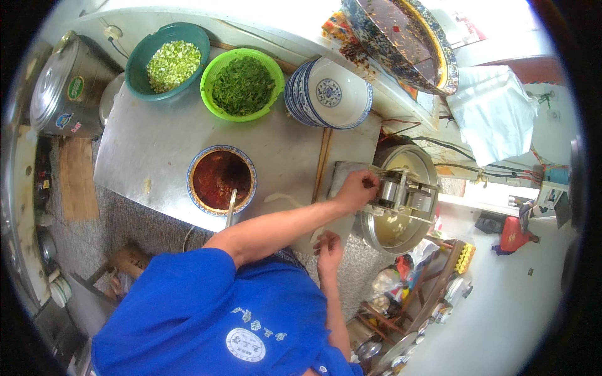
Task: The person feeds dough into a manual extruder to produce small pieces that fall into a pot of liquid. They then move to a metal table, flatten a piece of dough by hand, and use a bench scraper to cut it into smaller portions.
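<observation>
My left hand (360, 189) reaches across to a metal roller machine (395, 192), its fingers bent close against the roller end. Whether something is pinched in them is hidden. The machine sits across the top of a large metal pot (425, 160) of cloudy liquid with pale bits in it. Lower down, my right hand (329, 249) hovers by the counter's edge, fingers loosely curled and apart. A pale strip, seemingly dough (317, 234), shows beside its fingertips. Another pale strip (284, 200) lies on the metal counter (263, 136), partly behind my left forearm.
On the counter stand a bowl of red chili sauce (218, 176) with a spoon (232, 207), a green basin of chopped scallions (171, 66), a basket of chopped herbs (242, 87) and stacked patterned bowls (329, 94). A dark basin (400, 42) tilts above. Cables (470, 150) run behind the pot.
</observation>
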Demonstrator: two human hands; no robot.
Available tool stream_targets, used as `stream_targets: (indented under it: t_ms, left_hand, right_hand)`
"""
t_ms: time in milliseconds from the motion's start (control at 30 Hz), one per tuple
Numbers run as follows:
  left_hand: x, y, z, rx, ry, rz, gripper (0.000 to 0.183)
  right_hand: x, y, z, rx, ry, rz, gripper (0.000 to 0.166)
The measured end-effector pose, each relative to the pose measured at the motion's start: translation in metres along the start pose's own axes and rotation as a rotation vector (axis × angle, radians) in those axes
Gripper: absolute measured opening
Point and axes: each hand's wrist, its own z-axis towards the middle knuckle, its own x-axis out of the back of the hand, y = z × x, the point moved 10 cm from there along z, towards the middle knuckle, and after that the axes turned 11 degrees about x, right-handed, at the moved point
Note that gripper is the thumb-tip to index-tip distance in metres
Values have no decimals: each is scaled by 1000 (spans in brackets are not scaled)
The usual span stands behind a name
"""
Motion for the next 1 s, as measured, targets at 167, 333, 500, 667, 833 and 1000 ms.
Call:
stream_targets:
  t_ms: [167, 333, 500, 667, 833, 1000]
  left_hand:
    - [-3, -9, -1, 26, -144, -82, 10]
    - [-1, -4, 3, 6, -75, 24, 10]
    - [2, 5, 10, -17, -37, 61, 8]
    - [4, 3, 0, 54, -58, 64, 9]
    - [-1, 3, -6, 66, -145, 132, 17]
    - [-2, 12, -8, -13, -119, 165, 24]
  right_hand:
    - [0, 1, 1, -1, -29, -11, 19]
    - [-4, -4, 11, -23, -20, -11, 19]
    - [-12, -2, 18, 49, -37, 25, 17]
    - [-5, -10, 24, 31, 15, 51, 16]
    - [0, -5, 40, 113, 45, 17, 18]
    - [-8, -5, 43, 139, 11, 26, 21]
